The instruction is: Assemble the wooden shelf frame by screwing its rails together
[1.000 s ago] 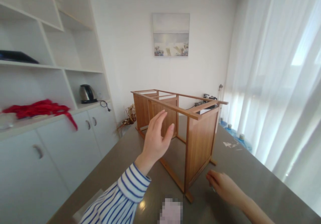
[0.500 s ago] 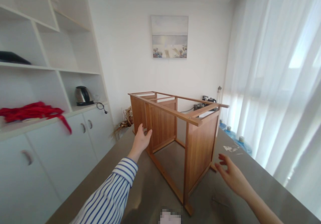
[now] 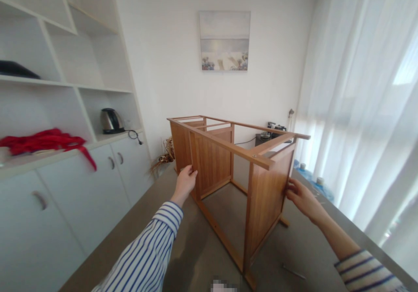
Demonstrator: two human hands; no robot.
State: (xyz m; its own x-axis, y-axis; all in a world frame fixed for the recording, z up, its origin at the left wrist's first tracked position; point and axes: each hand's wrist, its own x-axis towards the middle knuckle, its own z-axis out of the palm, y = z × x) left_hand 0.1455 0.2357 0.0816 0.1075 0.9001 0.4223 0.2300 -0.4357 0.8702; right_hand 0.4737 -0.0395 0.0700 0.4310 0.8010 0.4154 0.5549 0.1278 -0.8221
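A wooden shelf unit (image 3: pixel 214 161) lies on its side across the grey table, with its slatted boards standing upright between the long rails. My left hand (image 3: pixel 185 183) is at the front edge of a middle board, thumb and fingers pinched on it. At the right, my right hand (image 3: pixel 303 201) has its fingers curled against the back edge of the nearest board (image 3: pixel 266 196); some fingertips are hidden behind that edge. A thin metal tool, perhaps a hex key (image 3: pixel 294 271), rests on the table below my right hand.
White cabinets and shelves line the left side, with an electric kettle (image 3: pixel 111 121) and red cloth (image 3: pixel 45 141). Behind the unit sits a dark coffee machine (image 3: pixel 272 130). Blue water bottles (image 3: pixel 320 187) stand by the curtain (image 3: pixel 355 87) at the right.
My right hand has risen from beside the unit to the nearest board's edge. The left hand's fingers have closed at the middle board. The view has shifted slightly.
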